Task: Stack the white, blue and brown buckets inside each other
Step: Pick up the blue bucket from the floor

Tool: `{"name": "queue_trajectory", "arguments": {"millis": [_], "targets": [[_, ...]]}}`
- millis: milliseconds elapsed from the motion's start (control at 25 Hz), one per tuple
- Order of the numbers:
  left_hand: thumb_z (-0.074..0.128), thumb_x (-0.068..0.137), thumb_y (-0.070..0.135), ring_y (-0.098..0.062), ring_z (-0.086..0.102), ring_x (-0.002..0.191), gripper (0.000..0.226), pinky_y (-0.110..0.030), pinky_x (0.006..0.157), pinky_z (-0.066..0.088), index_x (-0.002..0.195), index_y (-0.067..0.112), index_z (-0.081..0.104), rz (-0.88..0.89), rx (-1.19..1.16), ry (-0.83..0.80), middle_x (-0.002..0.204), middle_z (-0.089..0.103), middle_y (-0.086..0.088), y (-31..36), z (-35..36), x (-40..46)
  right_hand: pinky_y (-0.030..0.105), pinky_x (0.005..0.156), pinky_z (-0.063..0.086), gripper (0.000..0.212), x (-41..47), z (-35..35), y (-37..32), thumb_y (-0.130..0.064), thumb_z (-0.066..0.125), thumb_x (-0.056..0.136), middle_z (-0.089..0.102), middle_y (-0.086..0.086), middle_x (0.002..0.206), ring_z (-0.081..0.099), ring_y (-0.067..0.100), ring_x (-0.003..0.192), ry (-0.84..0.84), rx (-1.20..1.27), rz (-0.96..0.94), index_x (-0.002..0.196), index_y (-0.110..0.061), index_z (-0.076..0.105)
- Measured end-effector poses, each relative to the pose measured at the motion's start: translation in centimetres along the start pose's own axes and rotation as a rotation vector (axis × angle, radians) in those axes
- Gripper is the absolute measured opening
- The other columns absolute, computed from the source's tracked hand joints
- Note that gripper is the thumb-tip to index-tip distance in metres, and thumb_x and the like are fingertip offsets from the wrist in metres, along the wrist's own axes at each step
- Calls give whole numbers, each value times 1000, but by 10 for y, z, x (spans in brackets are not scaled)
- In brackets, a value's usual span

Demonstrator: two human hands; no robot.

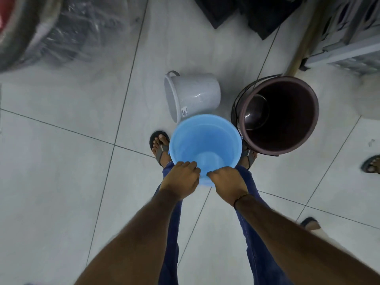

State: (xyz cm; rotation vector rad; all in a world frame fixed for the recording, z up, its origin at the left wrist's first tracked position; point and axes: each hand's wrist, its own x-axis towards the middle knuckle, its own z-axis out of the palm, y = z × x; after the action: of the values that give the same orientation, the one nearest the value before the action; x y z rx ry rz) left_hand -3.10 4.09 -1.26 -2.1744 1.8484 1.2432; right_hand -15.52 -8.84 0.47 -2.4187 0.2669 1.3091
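I hold the light blue bucket point(205, 140) upright in front of my legs, its mouth facing up and nothing inside. My left hand point(181, 179) and my right hand point(228, 183) both grip its near rim, fingers curled over the edge. The white bucket point(195, 93) lies on its side on the floor just beyond the blue one, its mouth turned left. The brown bucket point(275, 116) stands upright to the right, with a wire handle hanging on its left side and a dark, bare inside.
Pale floor tiles point(72, 171) spread all round. Plastic-wrapped goods point(67, 29) sit at the far left, black items point(246, 11) at the top, a wooden pole point(306, 38) and grey crates point(349, 33) at the right. Another person's sandalled foot point(372, 163) shows at the right edge.
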Motion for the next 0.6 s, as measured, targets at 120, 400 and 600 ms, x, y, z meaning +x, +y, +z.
{"name": "queue_trajectory", "arguments": {"millis": [120,400,600], "targets": [[49,88,23,-26,58,77,17,-40,66,46,87,12,62,-17,26,49,88,61,-8,14,26,-9,30,51,50,30,-3,23,2,3,72,56,65,-1,61,63,23,57,61,-51,-11,74,-20,67],[52,92,20,-32,51,113,38,-47,105,36,129,10,51,-196,90,-204,127,54,-13,48,116,8,37,83,54,22,8,95,24,-3,61,83,73,6,90,68,27,89,-29,-111,19,102,-13,68],[50,95,22,-31,46,126,40,-51,118,23,134,12,51,-202,116,-225,133,53,-11,44,85,-3,41,109,40,35,-6,77,34,-6,49,93,64,9,122,55,30,120,-53,-120,28,127,-11,55]]}}
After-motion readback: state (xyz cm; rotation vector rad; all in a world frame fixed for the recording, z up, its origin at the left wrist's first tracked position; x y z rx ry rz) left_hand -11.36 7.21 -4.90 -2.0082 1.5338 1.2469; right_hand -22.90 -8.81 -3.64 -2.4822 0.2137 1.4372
